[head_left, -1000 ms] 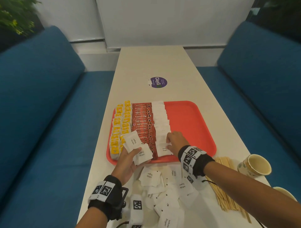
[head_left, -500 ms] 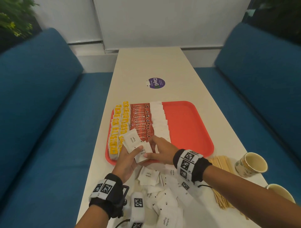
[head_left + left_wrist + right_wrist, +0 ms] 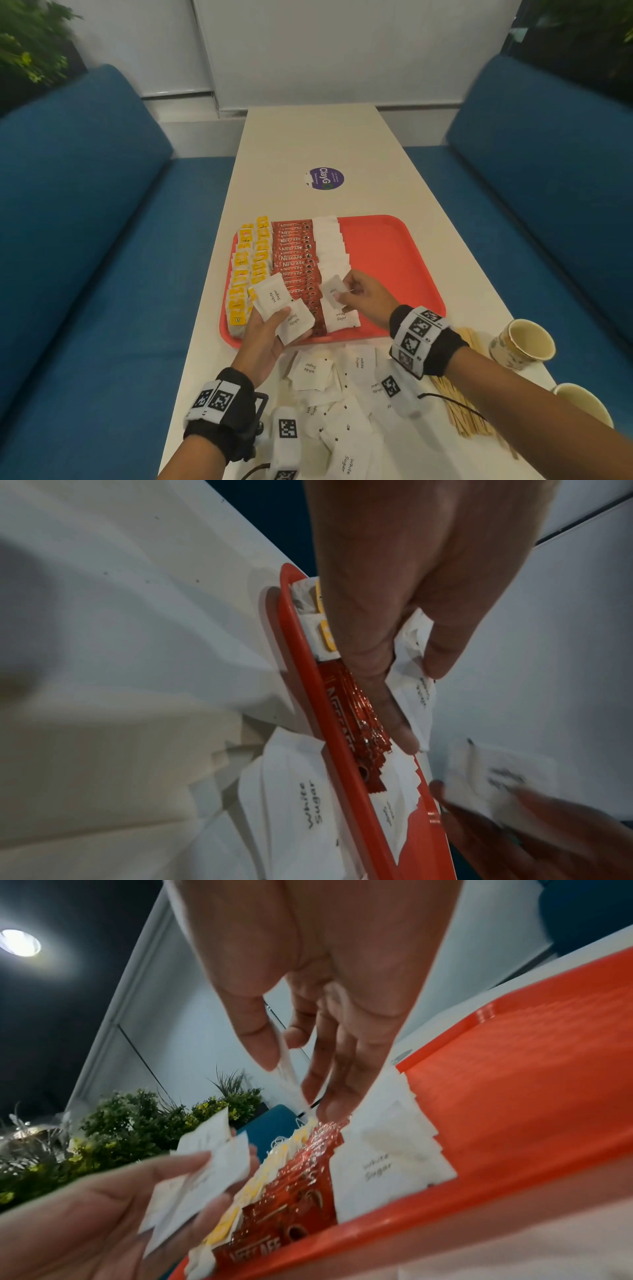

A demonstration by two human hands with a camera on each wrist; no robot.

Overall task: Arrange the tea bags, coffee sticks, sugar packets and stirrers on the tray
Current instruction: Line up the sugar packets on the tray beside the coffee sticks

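Note:
A red tray (image 3: 394,246) holds rows of yellow tea bags (image 3: 251,253), red coffee sticks (image 3: 294,263) and white sugar packets (image 3: 330,246). My left hand (image 3: 263,329) hovers over the tray's near left corner and grips two or three sugar packets (image 3: 274,296) fanned out. My right hand (image 3: 359,291) pinches a single sugar packet (image 3: 332,291) just above the near end of the sugar row; the right wrist view shows the pinched packet (image 3: 287,1074) edge-on between thumb and fingers. Loose sugar packets (image 3: 311,370) lie on the table before the tray. Wooden stirrers (image 3: 459,407) lie at the near right.
Two paper cups (image 3: 522,342) (image 3: 582,401) stand near the table's right edge beside the stirrers. A purple round sticker (image 3: 324,178) lies on the table beyond the tray. Blue sofas (image 3: 85,222) flank the narrow white table (image 3: 308,137).
My right hand left the last laid packet, reached to the left hand's stack, took one packet and carried it back over the near end of the sugar row.

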